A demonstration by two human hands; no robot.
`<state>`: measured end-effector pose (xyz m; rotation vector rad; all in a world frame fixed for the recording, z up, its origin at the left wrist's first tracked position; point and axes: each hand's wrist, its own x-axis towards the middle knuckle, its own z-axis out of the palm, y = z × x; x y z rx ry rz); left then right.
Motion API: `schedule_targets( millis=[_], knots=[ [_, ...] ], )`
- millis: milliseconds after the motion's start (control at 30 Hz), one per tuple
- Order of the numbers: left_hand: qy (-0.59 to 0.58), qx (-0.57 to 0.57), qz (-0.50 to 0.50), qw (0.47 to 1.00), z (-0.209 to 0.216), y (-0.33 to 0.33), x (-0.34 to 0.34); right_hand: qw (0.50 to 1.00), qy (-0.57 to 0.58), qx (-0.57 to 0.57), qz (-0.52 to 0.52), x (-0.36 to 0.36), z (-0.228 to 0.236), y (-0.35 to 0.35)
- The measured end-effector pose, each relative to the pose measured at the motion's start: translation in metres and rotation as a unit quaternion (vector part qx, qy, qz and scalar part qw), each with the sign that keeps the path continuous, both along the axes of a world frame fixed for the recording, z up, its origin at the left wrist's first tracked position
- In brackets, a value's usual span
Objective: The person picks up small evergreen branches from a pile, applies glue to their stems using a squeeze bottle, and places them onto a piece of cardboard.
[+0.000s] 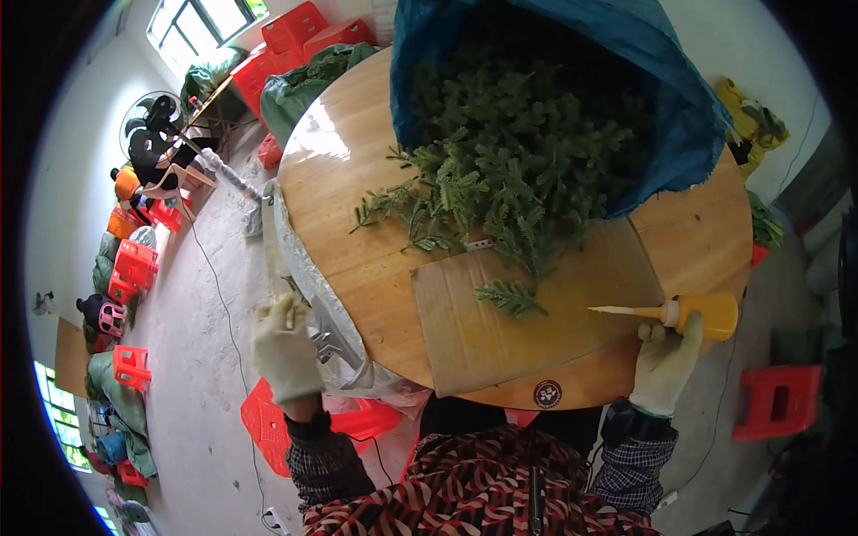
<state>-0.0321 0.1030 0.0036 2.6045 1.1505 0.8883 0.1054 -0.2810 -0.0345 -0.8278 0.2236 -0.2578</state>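
Nearest in, two gloved hands, well apart! The left hand [284,348] is raised off the worktop's left edge, fingers curled; whether anything is pinched in there, I cannot tell. Over on the right, the right hand [663,362] is wrapped around a yellow squeeze bottle [715,317] at the worktop's right side, its long pale nozzle pointing left over the cardboard [469,335]. That bottle looks light and soft-walled, likely to give under the fingers; the body is the place to grip, the slim nozzle the part to spare. How full it is, no telling.

On the cardboard lies a single green sprig [511,298]: light, springy, probably easy to bend, so best taken by the bare stem end at its right. Beyond, the big blue sack [684,89] gapes toward us on the round worktop [357,237], crammed with green sprigs [536,134], some spilling past its mouth. Farther back, left, a green sack [284,105] holds more greenery [329,64], with red stools [293,27] behind.
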Motion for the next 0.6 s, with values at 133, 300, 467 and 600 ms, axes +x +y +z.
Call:
schedule_targets(
  millis=[133,300,467,600],
  knots=[
    [0.004,0.026,-0.298,0.954,0.004,-0.074,0.04,1.0,-0.001,-0.008,-0.009,-0.003,0.003,-0.002],
    [0.085,0.028,-0.427,0.9,0.007,-0.125,0.068,1.0,-0.011,-0.007,0.003,-0.002,0.004,-0.003],
    [0.165,0.008,-0.431,0.887,-0.002,-0.128,0.062,0.999,-0.016,0.021,0.022,-0.006,0.005,0.003],
    [0.151,0.017,-0.441,0.885,-0.005,-0.132,0.063,0.998,-0.026,0.018,0.059,-0.01,0.016,0.011]
  ],
)
